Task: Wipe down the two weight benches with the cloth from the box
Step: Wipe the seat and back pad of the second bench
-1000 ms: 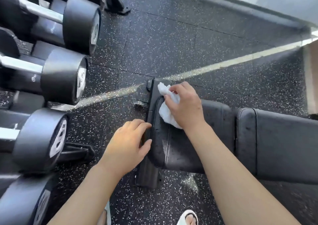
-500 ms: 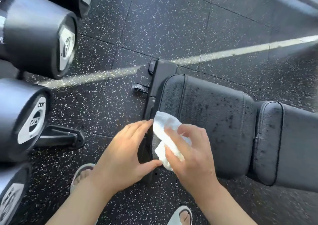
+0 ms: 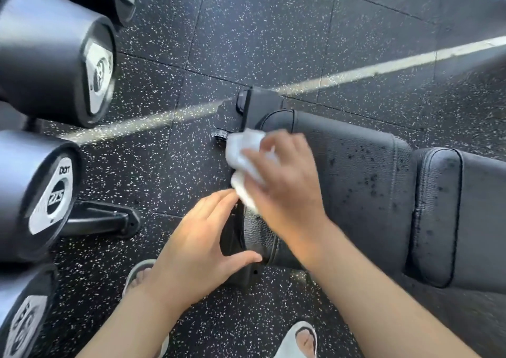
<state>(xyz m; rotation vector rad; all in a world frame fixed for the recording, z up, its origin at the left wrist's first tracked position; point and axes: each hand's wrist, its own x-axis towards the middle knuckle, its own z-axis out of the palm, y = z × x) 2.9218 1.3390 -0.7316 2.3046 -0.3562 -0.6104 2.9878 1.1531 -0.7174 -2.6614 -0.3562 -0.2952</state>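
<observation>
While our left hand [image 3: 197, 244] braces black padded bench [image 3: 356, 182] end, fingers straight, right hand [image 3: 284, 182] clutching crumpled white cloth [image 3: 243, 160] has swept up again; end-edge wiping continues, second bench unseen.

White cloth [image 3: 243, 163] on black bench [image 3: 364, 182] (dark-spotted); black floor [image 3: 273, 29] flecked white, one pale stripe [image 3: 383, 68].
</observation>
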